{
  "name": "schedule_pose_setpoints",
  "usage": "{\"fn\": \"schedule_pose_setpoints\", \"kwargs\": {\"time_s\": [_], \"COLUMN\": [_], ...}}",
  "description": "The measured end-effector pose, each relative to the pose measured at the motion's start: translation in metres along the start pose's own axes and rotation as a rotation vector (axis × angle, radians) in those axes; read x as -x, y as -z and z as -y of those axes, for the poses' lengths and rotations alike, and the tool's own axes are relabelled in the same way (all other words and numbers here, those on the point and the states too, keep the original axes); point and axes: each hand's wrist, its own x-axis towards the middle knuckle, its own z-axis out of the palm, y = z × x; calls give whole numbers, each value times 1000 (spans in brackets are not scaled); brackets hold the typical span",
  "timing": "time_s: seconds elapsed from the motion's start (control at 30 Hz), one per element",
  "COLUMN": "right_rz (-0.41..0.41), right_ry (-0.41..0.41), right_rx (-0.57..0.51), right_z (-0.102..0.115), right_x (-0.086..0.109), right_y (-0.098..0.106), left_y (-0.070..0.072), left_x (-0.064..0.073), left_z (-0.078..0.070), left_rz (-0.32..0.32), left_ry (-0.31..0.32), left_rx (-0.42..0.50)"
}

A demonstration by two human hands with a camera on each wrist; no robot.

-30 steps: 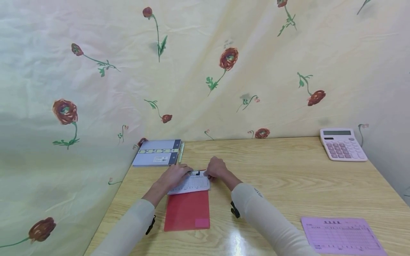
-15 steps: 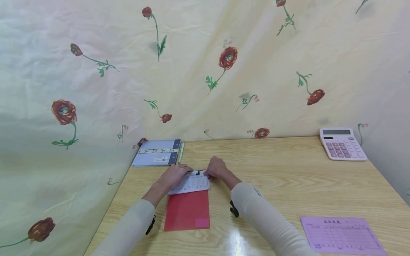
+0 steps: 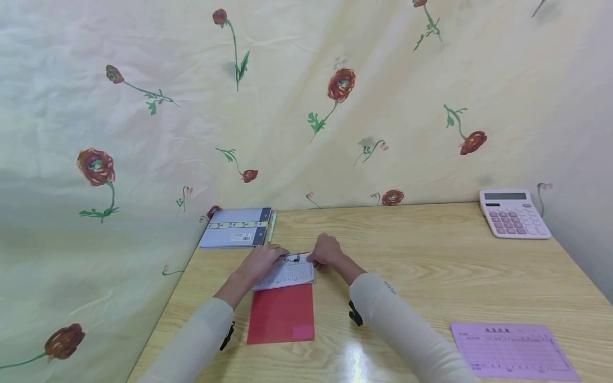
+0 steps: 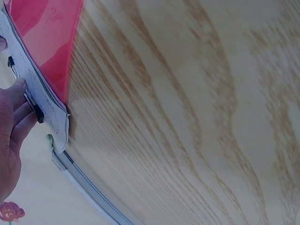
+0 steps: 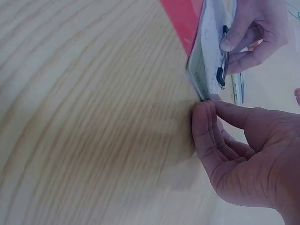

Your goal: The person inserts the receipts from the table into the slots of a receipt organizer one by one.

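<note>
A red clipboard lies on the wooden table, with a small stack of white printed forms across its upper part. At the top edge sits a metal clip with black ends. My left hand pinches this clip; in the left wrist view the thumb presses on its bar and the other fingers lie behind the forms. My right hand pinches the upper right corner of the forms between thumb and fingers, as the right wrist view shows. The forms' layers are hard to tell apart.
A blue-grey notebook with a pale pen beside it lies at the back left. A pink calculator stands at the back right. One purple form lies at the front right. A floral curtain borders the table.
Both hands keep their places on the clip and the forms. The head view shifts very slightly; nothing else visibly moves.
</note>
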Motion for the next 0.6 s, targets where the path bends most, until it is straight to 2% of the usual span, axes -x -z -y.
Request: {"fn": "schedule_pose_setpoints", "kwargs": {"time_s": [0.17,0.37,0.6], "right_rz": [-24,-58,6], "right_ry": [65,110,217], "right_rx": [55,85,119], "right_z": [-15,-29,-46], "right_x": [-1,13,24], "right_y": [6,27,56], "left_y": [-1,-1,-2], "left_x": [-2,-2,0], "left_z": [-1,-2,-5], "left_rz": [1,-12,3], "left_ry": [2,-2,24], "left_rx": [2,12,9]}}
